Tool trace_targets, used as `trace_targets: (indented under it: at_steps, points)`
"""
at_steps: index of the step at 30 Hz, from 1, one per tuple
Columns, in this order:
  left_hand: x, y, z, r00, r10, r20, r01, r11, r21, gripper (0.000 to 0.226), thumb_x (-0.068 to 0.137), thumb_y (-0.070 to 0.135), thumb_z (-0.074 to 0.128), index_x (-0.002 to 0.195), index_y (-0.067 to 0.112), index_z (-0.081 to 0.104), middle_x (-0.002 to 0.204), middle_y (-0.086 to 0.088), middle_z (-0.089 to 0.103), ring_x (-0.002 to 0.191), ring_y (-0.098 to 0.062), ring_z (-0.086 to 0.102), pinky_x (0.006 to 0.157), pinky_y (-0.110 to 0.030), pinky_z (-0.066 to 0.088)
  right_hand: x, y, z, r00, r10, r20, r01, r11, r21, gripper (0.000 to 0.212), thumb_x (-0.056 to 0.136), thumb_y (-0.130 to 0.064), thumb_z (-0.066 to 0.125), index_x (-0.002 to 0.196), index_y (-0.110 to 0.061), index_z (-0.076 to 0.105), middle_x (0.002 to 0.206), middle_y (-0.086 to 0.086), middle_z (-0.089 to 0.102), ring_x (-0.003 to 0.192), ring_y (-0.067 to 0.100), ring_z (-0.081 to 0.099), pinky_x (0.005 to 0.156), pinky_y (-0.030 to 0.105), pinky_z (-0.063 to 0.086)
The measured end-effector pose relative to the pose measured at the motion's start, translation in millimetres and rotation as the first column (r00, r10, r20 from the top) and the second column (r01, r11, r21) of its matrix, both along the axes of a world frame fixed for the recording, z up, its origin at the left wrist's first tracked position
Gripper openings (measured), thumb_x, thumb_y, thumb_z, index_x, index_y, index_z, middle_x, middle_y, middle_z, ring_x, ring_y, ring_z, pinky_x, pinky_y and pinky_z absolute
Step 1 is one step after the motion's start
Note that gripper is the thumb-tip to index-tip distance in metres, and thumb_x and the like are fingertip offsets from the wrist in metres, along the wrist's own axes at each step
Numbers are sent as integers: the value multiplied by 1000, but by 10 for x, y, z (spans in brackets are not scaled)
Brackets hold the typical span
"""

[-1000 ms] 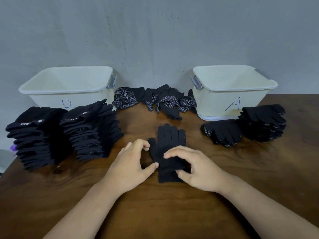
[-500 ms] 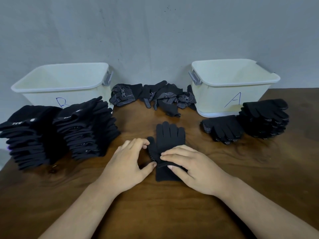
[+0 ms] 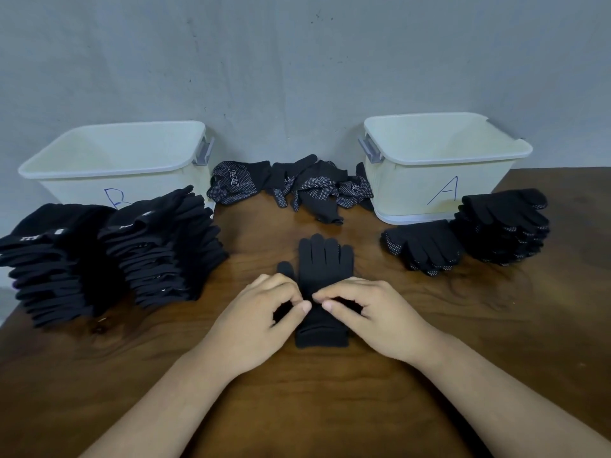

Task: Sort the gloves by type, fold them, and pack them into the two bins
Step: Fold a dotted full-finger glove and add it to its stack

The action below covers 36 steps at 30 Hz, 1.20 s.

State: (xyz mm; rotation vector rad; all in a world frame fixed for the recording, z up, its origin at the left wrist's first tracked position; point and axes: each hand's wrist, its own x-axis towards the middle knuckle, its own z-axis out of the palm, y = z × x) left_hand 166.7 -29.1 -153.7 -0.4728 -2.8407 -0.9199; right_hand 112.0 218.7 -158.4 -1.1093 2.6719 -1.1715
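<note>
Currently: one black knit glove [image 3: 325,259], centre frame, flat on table [image 3: 330,408]. Soft, light, limp; I judge mid-palm best. My left hand [image 3: 261,322] and right hand [image 3: 373,319] pinch it there, fingers curled

The dark wooden counter [image 3: 314,408] carries a pale bin marked B [image 3: 66,190] at 10 o'clock and a bin marked A [image 3: 413,190] at 2 o'clock, with a loose heap of dotted gloves [image 3: 310,190] at 12 between them. Two tall stacks of folded gloves [image 3: 165,249] stand at 9 o'clock, two lower stacks [image 3: 502,226] at 3. One black glove [image 3: 325,262] lies flat at the centre.
</note>
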Motion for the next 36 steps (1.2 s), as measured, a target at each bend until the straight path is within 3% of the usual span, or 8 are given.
trace_targets:
  at_steps: [4,10,14,19,23,26,29,36]
  points:
    - [6,37,-30,1000,15,3,-15,999,-39,28,96,68,59,96,41,57,115,27,53,116,-4,47,70,-16,47,-8,-23,-81,997,46,-61,-43,998,52,27,97,-38,76,124,-35,76,119,-25,69,118,7,62,97,30,53]
    - [-1,-59,-41,998,-56,3,56,998,-41,20,96,58,67,108,43,60,121,29,51,124,-6,46,92,-22,43,-27,-6,-83,999,47,-1,-47,997,55,35,95,-41,78,129,-39,73,125,-28,64,125,8,57,103,30,50]
    - [24,-63,-21,991,-127,-37,124,989,-75,19,100,48,66,119,43,67,126,31,52,130,-2,44,105,-23,38,-61,19,-45,999,16,42,-16,1000,7,28,101,-29,71,129,-38,73,127,-25,64,126,9,60,94,34,55]
    - [-12,-28,-43,986,-165,30,168,981,-102,29,101,58,59,129,48,63,136,34,47,138,2,36,115,-31,34,-161,-75,39,989,74,-132,-57,991,123,28,109,-31,58,134,-28,70,135,-21,61,129,4,54,107,32,48]
    - [-20,-45,-32,985,-162,59,167,982,-88,30,100,58,62,129,50,64,138,35,46,138,4,34,101,-22,40,-258,-91,72,957,158,-242,-48,913,406,49,111,-44,47,158,-32,44,156,-16,48,146,4,38,118,34,39]
    - [-20,-34,-27,985,-158,63,163,983,-79,29,99,57,64,127,50,66,138,35,47,139,4,34,88,-15,39,-336,-49,25,960,232,-154,-124,851,510,54,115,-50,30,167,-39,24,174,-23,17,161,-1,5,131,35,13]
    - [-22,-39,-33,987,-153,57,158,984,-78,28,99,57,65,125,49,67,136,34,48,138,4,36,94,-20,42,-483,4,6,971,207,-122,-103,818,566,53,115,-55,17,167,-47,13,174,-29,-2,158,-6,-13,133,39,1]
    - [3,-23,-27,987,-146,62,152,983,-105,28,100,57,62,127,51,65,139,36,46,140,3,35,87,-19,42,-775,0,-11,991,38,-128,27,885,466,51,117,-43,25,167,-37,27,175,-20,14,162,1,2,133,40,12]
